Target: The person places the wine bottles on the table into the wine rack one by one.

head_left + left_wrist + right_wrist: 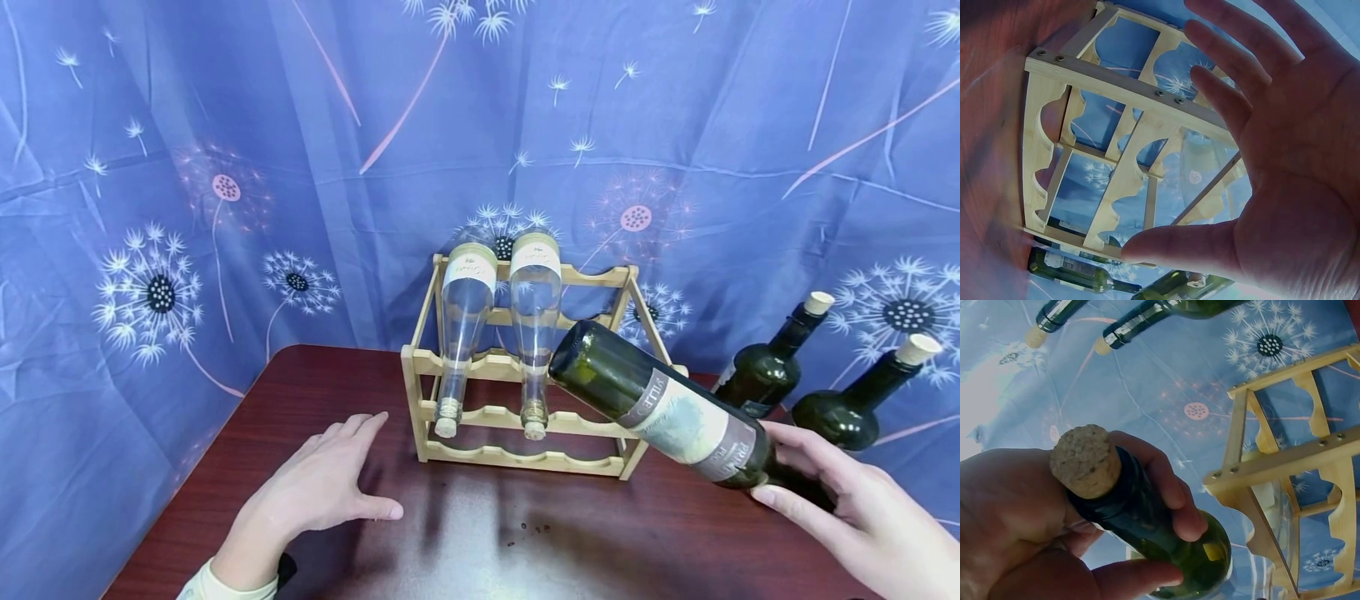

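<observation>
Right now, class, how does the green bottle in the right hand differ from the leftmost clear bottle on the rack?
Colour: the green bottle is dark, the leftmost clear bottle is see-through.
Support: the right hand holds the green bottle by its neck; the leftmost clear bottle rests on the wooden rack.
Direction: in the head view, the green bottle's neck points lower right, the leftmost clear bottle's toward the bottom.
Both are corked and labelled.

glossy glass bottle, rough cork

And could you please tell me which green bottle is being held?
The green bottle tilted in the right hand; the other two green bottles stand untouched.
</observation>
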`<state>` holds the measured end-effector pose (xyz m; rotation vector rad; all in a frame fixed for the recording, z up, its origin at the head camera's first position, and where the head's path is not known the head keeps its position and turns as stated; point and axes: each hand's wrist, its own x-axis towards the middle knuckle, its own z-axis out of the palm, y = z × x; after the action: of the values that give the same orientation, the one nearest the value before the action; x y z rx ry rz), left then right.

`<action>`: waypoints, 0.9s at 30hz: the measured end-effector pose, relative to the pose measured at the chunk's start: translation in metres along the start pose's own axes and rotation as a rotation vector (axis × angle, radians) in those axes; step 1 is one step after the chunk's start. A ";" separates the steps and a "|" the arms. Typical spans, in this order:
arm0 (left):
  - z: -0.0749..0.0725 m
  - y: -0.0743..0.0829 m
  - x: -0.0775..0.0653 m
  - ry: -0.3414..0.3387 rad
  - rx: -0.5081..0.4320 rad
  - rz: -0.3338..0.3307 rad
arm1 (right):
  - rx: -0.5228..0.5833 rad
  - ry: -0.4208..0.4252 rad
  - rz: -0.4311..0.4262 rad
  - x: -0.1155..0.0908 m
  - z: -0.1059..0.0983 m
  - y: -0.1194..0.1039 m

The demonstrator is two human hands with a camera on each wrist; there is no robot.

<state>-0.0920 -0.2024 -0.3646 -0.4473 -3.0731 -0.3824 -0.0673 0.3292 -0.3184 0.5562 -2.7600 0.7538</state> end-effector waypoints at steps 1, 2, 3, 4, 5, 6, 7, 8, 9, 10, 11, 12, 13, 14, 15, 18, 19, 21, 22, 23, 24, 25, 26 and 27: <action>0.000 0.000 0.000 -0.002 -0.001 -0.003 | 0.007 -0.012 0.014 0.001 0.001 -0.002; 0.000 0.000 0.000 -0.005 -0.003 -0.006 | 0.013 -0.022 0.021 0.002 0.001 -0.004; 0.001 0.000 0.000 -0.007 -0.003 -0.009 | 0.019 -0.031 0.023 0.003 0.002 -0.006; 0.001 -0.001 0.000 -0.008 -0.003 -0.011 | 0.026 -0.032 0.017 0.003 0.003 -0.009; 0.001 -0.001 0.000 -0.010 -0.003 -0.013 | 0.030 -0.029 0.010 0.004 0.004 -0.011; 0.001 -0.001 0.000 -0.010 -0.004 -0.015 | 0.034 -0.024 0.000 0.005 0.005 -0.014; 0.001 -0.001 0.000 -0.009 -0.005 -0.015 | 0.039 -0.019 -0.005 0.005 0.005 -0.016; 0.001 0.000 0.000 -0.009 -0.006 -0.014 | 0.047 -0.017 -0.012 0.006 0.005 -0.019; 0.000 0.000 0.000 -0.009 -0.007 -0.014 | 0.053 -0.010 -0.018 0.006 0.006 -0.022; 0.000 0.000 0.000 -0.008 -0.007 -0.014 | 0.060 0.002 -0.020 0.007 0.006 -0.024; 0.000 0.000 0.000 -0.008 -0.007 -0.015 | 0.066 0.005 -0.020 0.007 0.006 -0.027; 0.000 0.000 0.000 -0.008 -0.006 -0.015 | 0.074 0.010 -0.022 0.007 0.007 -0.029; 0.000 0.000 0.000 -0.010 -0.006 -0.014 | 0.082 0.019 -0.022 0.008 0.007 -0.031; 0.000 0.000 0.000 -0.013 -0.002 -0.014 | 0.084 0.024 -0.018 0.008 0.007 -0.033; 0.000 0.000 0.000 -0.015 -0.002 -0.015 | 0.088 0.035 -0.016 0.008 0.008 -0.035; 0.001 0.000 0.000 -0.022 -0.002 -0.017 | 0.107 0.046 -0.013 0.011 0.010 -0.040; 0.001 0.000 0.000 -0.023 -0.001 -0.018 | 0.115 0.051 -0.011 0.012 0.011 -0.041; 0.001 -0.001 0.000 -0.019 -0.001 -0.017 | 0.143 0.049 -0.009 0.015 0.012 -0.044; 0.001 -0.001 -0.001 -0.018 -0.001 -0.017 | 0.156 0.045 -0.004 0.017 0.013 -0.045; 0.000 -0.001 -0.001 -0.017 -0.001 -0.017 | 0.175 0.038 -0.004 0.018 0.014 -0.046; 0.000 -0.002 -0.001 -0.018 -0.002 -0.019 | 0.197 0.030 0.001 0.020 0.014 -0.047; 0.000 -0.002 -0.001 -0.019 -0.003 -0.020 | 0.218 0.022 -0.001 0.021 0.014 -0.048; 0.000 -0.001 0.000 -0.019 -0.004 -0.021 | 0.240 0.014 -0.004 0.023 0.015 -0.049; 0.000 -0.001 0.000 -0.022 -0.005 -0.024 | 0.260 0.007 -0.003 0.024 0.015 -0.050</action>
<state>-0.0922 -0.2036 -0.3652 -0.4187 -3.1022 -0.3880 -0.0698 0.2748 -0.3013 0.6034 -2.6703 1.1204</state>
